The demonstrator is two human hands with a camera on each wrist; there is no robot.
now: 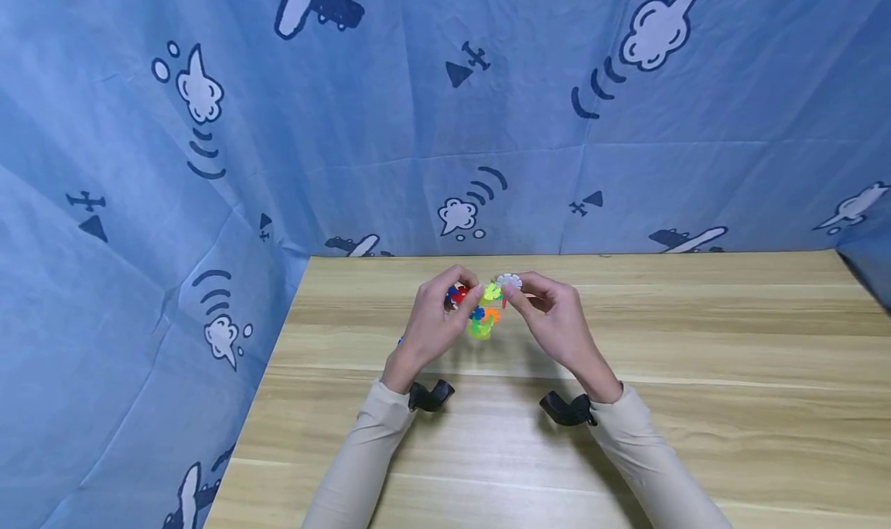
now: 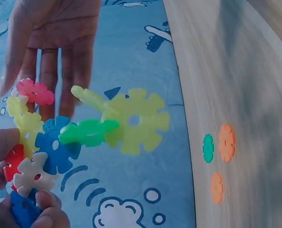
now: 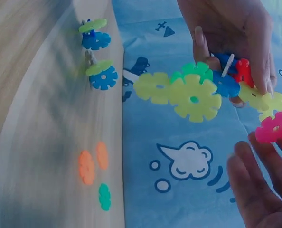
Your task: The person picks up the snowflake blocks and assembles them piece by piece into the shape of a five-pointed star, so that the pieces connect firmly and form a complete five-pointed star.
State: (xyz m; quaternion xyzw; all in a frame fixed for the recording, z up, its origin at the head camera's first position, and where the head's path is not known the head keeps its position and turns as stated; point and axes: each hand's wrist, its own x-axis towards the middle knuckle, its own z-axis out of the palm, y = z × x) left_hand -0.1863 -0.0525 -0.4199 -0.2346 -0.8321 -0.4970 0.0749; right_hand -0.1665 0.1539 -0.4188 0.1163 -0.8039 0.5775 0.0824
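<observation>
My left hand (image 1: 435, 316) grips a joined chain of notched, flower-shaped plastic building discs. Beside its fingers are a white disc (image 2: 35, 173), a red disc (image 3: 244, 71) and a blue disc (image 2: 59, 145). A green disc (image 2: 89, 133) and a large yellow disc (image 2: 145, 121) stick out from the chain on one side. Yellow discs (image 3: 274, 105) lead to a pink disc (image 3: 272, 127) at the other end. My right hand (image 1: 560, 324) pinches a pale disc (image 1: 510, 281) between thumb and index finger, right at the pink end. In the right wrist view its other fingers (image 3: 248, 180) are extended.
On the wooden table (image 1: 696, 343) lie two orange discs (image 3: 86, 167) and a green disc (image 3: 104, 196). Two small joined clusters of yellow and blue discs (image 3: 103, 77) also sit there. A blue printed cloth (image 1: 522, 111) hangs behind the table's far edge.
</observation>
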